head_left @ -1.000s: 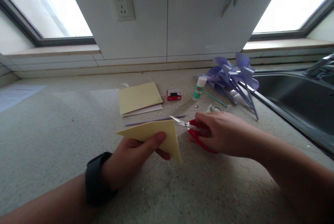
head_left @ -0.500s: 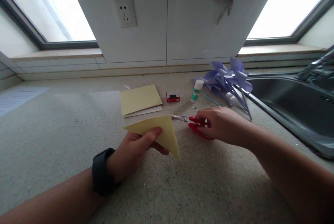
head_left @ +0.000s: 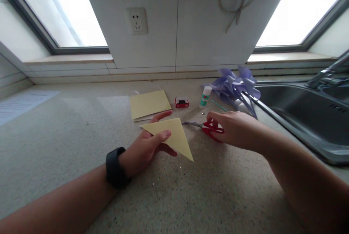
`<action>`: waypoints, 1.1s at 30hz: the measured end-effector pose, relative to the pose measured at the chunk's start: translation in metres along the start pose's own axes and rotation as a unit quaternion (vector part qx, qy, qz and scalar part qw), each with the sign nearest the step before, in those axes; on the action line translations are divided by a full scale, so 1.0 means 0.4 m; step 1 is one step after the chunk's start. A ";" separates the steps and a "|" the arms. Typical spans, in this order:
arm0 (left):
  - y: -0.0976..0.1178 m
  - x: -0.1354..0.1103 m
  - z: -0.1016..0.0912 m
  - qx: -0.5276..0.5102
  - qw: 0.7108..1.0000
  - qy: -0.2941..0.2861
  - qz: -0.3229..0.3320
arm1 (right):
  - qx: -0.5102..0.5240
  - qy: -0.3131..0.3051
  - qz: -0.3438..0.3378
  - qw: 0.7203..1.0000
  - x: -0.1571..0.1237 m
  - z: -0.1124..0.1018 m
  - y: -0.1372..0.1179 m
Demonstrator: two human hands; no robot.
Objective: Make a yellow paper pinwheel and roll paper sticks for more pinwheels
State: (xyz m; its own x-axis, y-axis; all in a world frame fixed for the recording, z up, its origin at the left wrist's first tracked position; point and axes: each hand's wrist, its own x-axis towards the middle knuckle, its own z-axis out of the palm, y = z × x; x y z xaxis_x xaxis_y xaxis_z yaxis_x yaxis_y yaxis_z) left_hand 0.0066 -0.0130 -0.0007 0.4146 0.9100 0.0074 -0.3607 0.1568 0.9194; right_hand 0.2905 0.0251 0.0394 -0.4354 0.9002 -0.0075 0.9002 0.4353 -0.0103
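Short of the back edge of the speckled stone countertop (head_left: pixel 81 146), a folded yellow paper triangle (head_left: pixel 176 134) is pinched by the left hand (head_left: pixel 144 148), whose outstretched forefinger (head_left: pixel 163 115) could be nicked if red-handled metal scissors (head_left: pixel 205 127), gripped by the right hand (head_left: pixel 237 128), are overrun.

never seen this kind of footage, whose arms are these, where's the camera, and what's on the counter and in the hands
There is no machine here: these are a person's bare hands, seen by one camera worn on that person's head, looking forward and down. The left hand, with a dark band on its wrist, holds a yellow paper triangle. The right hand holds red-handled scissors, their tips near the triangle's upper corner. On the speckled counter beyond lie yellow sheets, a small red-and-white box, a glue stick and purple pinwheels. A metal sink is at the right.
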 end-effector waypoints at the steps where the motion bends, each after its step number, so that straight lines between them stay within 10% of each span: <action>1: 0.000 -0.001 0.000 0.003 1.000 0.002 0.002 | -0.024 0.000 -0.004 1.000 -0.004 -0.004 0.000; 18: 0.009 -0.012 0.009 0.063 0.988 0.118 0.074 | 0.023 -0.104 0.004 0.994 -0.019 -0.021 0.036; 26: 0.001 -0.022 0.019 0.139 0.985 0.077 0.063 | 0.045 -0.143 0.022 0.988 -0.038 -0.043 0.086; 33: -0.009 -0.041 0.066 0.158 0.983 0.085 0.026 | 0.194 0.130 0.020 0.972 -0.033 -0.062 -0.023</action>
State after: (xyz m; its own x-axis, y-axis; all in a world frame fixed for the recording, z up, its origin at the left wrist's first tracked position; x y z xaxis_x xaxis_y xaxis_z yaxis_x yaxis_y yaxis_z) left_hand 0.0230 -0.0385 0.0063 0.2476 0.9687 0.0173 -0.0897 0.0052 0.9960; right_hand 0.2881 0.0094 0.0643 -0.3388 0.9104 0.2375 0.8240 0.4089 -0.3922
